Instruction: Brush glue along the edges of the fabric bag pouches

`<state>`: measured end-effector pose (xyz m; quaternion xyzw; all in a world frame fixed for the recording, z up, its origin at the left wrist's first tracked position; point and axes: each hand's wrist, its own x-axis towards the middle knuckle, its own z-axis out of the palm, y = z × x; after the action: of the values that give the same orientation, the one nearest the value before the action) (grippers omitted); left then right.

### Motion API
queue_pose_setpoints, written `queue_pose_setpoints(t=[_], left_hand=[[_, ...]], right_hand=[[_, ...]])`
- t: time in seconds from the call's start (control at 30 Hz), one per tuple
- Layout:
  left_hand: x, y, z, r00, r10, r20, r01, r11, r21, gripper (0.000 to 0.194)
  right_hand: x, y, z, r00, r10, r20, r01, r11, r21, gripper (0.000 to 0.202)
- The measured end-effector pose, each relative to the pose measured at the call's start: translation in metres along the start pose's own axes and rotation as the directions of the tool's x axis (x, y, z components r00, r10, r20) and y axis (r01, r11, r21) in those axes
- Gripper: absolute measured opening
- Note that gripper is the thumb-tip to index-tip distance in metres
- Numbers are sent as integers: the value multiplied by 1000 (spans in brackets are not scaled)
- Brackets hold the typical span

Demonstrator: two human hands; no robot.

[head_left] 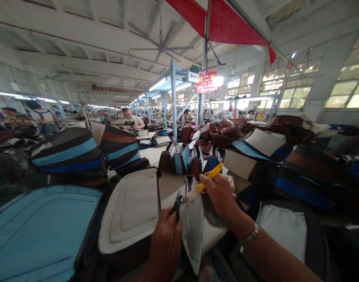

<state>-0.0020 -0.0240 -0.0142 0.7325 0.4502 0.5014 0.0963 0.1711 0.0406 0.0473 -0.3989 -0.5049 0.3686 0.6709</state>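
My right hand (pixel 222 197) is closed around the yellow handle of a paintbrush (pixel 210 178). The brush slants down to the left, and its pale bristles reach close to a small black piece with a shiny end (pixel 178 203). That black piece is gripped in my closed left hand (pixel 166 241); its exact kind is unclear. Below the bristles hangs a light grey fabric panel (pixel 194 235), narrowing to a point. To the left of my left hand lies a pale stitched bag panel (pixel 132 207). A pale block-like thing (pixel 230 183) is partly hidden behind my right hand.
A light blue stitched panel (pixel 44 227) fills the lower left. Striped bag pieces (pixel 67 150) are piled on both sides. Upright bag parts (pixel 179 160) and brown bags (pixel 226 131) stand ahead, near a blue metal post (pixel 173 102). A person (pixel 135 119) works farther back.
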Motion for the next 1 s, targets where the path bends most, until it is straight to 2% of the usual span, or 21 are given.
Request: queue_pose_setpoints(t=[0.17,0.3,0.37,0.43,0.53,0.6,0.7,0.83,0.9,1.0], left_hand=[[1,3,-4,998,-46,30,47,998,-36,31],[0,4,-2,999,-38,37,40,998,-46,30],[0,4,-2,997,-59,53,62,997,-55,29],[0,4,-3,996,-76,55,79,995,-65,28],[1,4,-4,995,-79,53,82,994,-69,28],[2,4,-5,995,-83,54,86,995,-52,29],[4,2,-6,996,-80,46,81,997,-12,29],[-4,-7,-3,999,-41,-23,42,996,78,29],[-13,-16,1,986,-106,-129,123,983,134,34],[-32,-29,15,930,-244,-276,283,952,114,68]], right_hand=[[-13,-6,1,997,-42,63,43,999,-22,28],[-20,-13,9,969,-243,37,244,933,-265,23],[-23,-17,10,963,-267,32,266,932,-246,24],[-27,-20,10,954,-278,111,296,932,-208,22],[-33,-22,8,883,-413,224,467,827,-314,17],[-35,-23,6,855,-484,188,517,764,-386,16],[-38,-21,4,881,-456,128,470,809,-353,18],[-41,-9,-1,867,-456,201,497,818,-291,18],[-45,-5,-9,901,-419,114,434,855,-286,20],[-60,-2,-29,956,-284,-72,271,951,-147,24]])
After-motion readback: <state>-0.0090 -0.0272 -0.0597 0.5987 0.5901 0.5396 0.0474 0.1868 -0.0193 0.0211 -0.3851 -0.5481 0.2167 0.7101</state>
